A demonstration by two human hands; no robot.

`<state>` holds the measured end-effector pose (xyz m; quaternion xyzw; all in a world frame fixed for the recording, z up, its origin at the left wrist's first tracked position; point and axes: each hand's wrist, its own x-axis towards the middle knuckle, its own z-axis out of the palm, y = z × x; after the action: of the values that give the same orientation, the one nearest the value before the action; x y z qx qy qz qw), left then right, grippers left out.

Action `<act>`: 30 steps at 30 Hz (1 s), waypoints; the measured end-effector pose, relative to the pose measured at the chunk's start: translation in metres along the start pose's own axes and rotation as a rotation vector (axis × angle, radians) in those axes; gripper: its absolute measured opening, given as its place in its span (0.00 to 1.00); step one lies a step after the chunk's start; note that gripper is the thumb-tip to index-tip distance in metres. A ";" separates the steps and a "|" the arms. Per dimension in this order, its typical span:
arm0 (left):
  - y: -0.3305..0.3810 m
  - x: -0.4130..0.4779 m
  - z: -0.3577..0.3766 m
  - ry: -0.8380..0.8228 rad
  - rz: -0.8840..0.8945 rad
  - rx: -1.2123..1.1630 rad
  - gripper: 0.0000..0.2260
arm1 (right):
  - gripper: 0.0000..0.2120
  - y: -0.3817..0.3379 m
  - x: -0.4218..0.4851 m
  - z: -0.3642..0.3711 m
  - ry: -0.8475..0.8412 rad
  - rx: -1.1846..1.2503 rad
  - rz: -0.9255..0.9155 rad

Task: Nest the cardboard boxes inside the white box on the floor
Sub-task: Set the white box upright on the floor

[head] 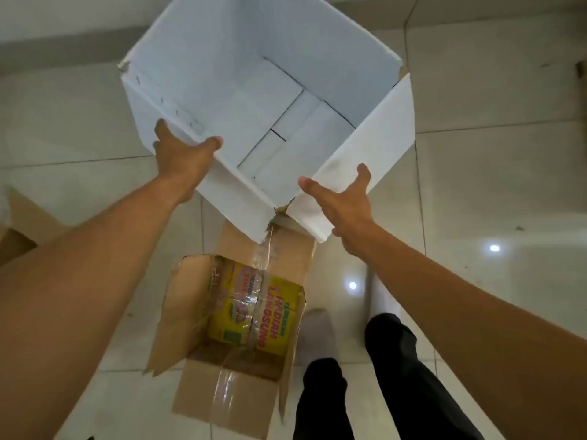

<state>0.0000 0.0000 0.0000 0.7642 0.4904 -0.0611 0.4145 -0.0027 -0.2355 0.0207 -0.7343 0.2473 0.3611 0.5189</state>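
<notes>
We look down on a pale tiled floor. Largest is the white box, open side up and empty, its bottom flaps showing inside, sitting toward the far edge of the floor in our view. Just nearer to us lies an open brown cardboard box with clear tape on its flaps; a yellow printed carton sits inside it. Another brown cardboard piece pokes in at the left edge. Our left hand grips the white box's near-left rim, fingers curled over it. Our right hand lies spread flat on the near-right flap, grasping nothing. Dark trouser legs stand lower right.
</notes>
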 end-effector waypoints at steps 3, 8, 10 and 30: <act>0.005 0.015 0.014 -0.008 -0.168 -0.141 0.41 | 0.53 -0.005 0.019 0.016 0.003 -0.021 0.031; 0.004 0.026 0.041 -0.020 -0.210 -0.259 0.24 | 0.44 -0.012 0.055 0.034 0.012 -0.060 0.043; 0.005 0.025 0.050 -0.007 -0.226 -0.310 0.24 | 0.43 -0.015 0.066 0.032 0.030 -0.134 0.053; 0.015 0.023 0.049 0.438 0.019 0.155 0.44 | 0.33 -0.052 0.125 -0.103 0.305 -0.576 -0.154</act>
<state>0.0387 -0.0204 -0.0347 0.7933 0.5554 0.0727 0.2386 0.1411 -0.3136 -0.0262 -0.9129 0.1535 0.2620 0.2728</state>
